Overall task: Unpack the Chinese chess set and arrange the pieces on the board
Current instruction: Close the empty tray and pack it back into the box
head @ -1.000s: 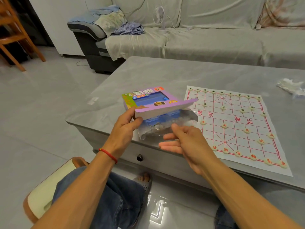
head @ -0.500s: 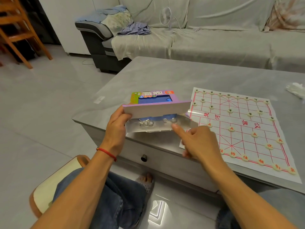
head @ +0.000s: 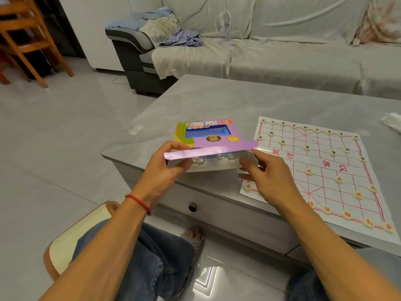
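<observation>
Head view: sitting at a smooth grey stone-look coffee table (head: 217, 101), a cloth-draped sofa (head: 282, 61) lying beyond it, glossy grey tiles around. Holding over the table's near edge a flat purple cardboard box (head: 211, 137), a clear plastic tray (head: 217, 165) with small round shapes showing beneath. Left hand (head: 165, 168) gripping the box's left end, fingers curled round it; right hand (head: 267, 177) pinching its right corner. Lying right of the box, a thin red-lined paper board (head: 325, 170) carrying pale round pieces (head: 308, 171).

Single head-worn view, looking forward and down over the near edge of the surface (head: 217, 101), close above it, sofa (head: 282, 57) beyond
</observation>
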Demonstrator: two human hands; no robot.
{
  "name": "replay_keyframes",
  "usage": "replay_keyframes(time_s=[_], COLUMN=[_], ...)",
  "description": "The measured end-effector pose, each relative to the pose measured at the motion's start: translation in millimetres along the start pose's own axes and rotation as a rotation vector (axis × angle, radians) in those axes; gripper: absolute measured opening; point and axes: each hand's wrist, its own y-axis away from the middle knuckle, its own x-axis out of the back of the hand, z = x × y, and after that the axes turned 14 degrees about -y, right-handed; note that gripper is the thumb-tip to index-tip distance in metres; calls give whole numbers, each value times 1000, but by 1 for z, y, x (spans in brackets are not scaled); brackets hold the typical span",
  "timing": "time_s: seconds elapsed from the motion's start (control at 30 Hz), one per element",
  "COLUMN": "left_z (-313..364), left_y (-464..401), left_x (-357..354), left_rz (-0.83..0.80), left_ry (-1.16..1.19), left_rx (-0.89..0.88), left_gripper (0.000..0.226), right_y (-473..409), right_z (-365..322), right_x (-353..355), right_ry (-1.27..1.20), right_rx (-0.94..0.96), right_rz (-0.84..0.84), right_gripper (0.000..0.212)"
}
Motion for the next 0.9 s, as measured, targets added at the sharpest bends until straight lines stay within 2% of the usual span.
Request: replay_keyframes(time_s=[0.27,0.4,0.5,0.6,0.67,0.73,0.8,0.9], left_z=[3,6,6,1,2,7,13,15], left_y=[1,2,5,6,7,9,10,6], left_x=[-2,-2,-3,-1,2,7,13,15], left_rz=[101,105,159,191,122,25,-31,-22], left_ry=[-20,16,2,-37,116,474,709,726], left_rx=[64,33,42,81,121,139,158,195], left_gripper=[27,20,19,28,36,51,60,56], right_y=[-2,-4,-4,-1,-1,-3,-6,-12], right_z=[-4,-5,-8,-10,-11,-13,-16,-16], right_x=[-4,-2,0,2,4,9,16,22], right_ry=[-129,-70,-149,-76,-104,-230,-363,-308], right_rx=[43,1,-41,38,51,26,-13,15], right_rz=[150,75,15,-28,-64,-117,-141,-118], right_gripper=[24,38,54,48,42,38,37,37])
